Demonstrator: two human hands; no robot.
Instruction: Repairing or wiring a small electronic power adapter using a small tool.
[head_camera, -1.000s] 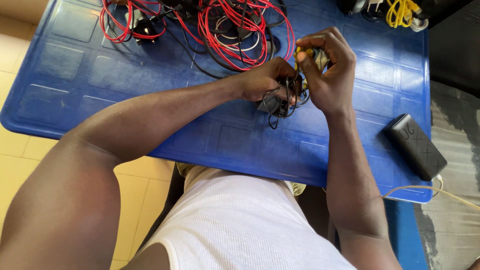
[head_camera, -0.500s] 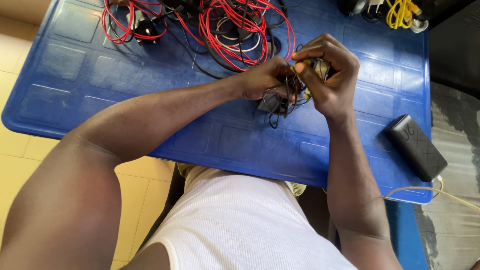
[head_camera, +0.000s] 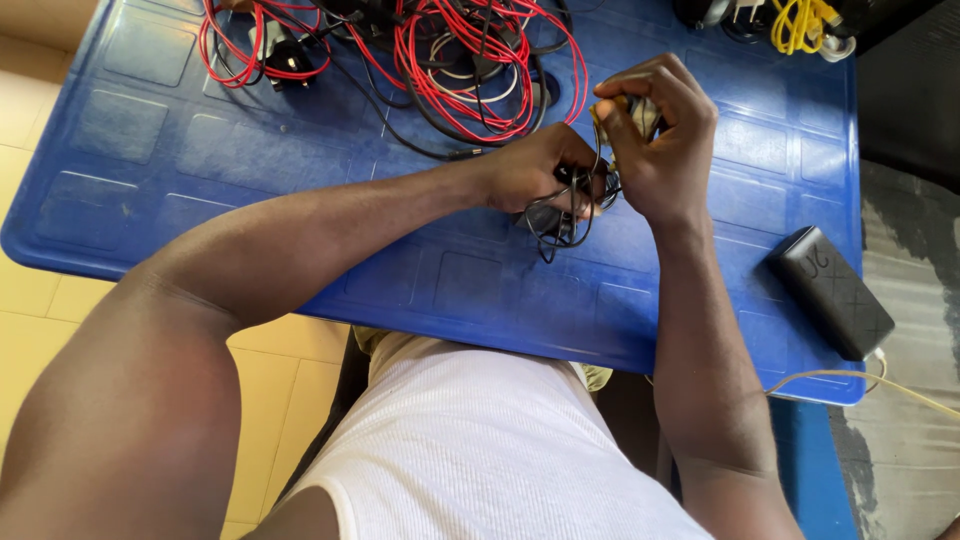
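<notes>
Blue plastic table (head_camera: 150, 150), moulded square panels, seen from above; seated person in white ribbed top at its near edge. Left hand (head_camera: 535, 170): closed in a loose fist around a small bundle of thin black wire (head_camera: 555, 215), loops of which hang below the knuckles and touch the tabletop. Right hand (head_camera: 660, 135): fingers curled tight, thumb and forefinger pinching a small yellowish component (head_camera: 640, 112) held just above the left hand; its exact kind cannot be told, being mostly hidden by the fingers. The two hands meet over the table's centre-right, the black wire running between them. Behind the hands, at the far side of the table: a tangled coil of red cable (head_camera: 470, 70) mixed with black and white leads, and a second, smaller red loop (head_camera: 235, 50) to the left around a small black object. Far right corner: a coiled yellow cable (head_camera: 800, 25). Near right edge of the table, well apart from the hands: a black rectangular power bank (head_camera: 830, 292), lying flat, with a pale cable (head_camera: 850, 380) trailing off the edge beside it. Tiled floor below at left.
</notes>
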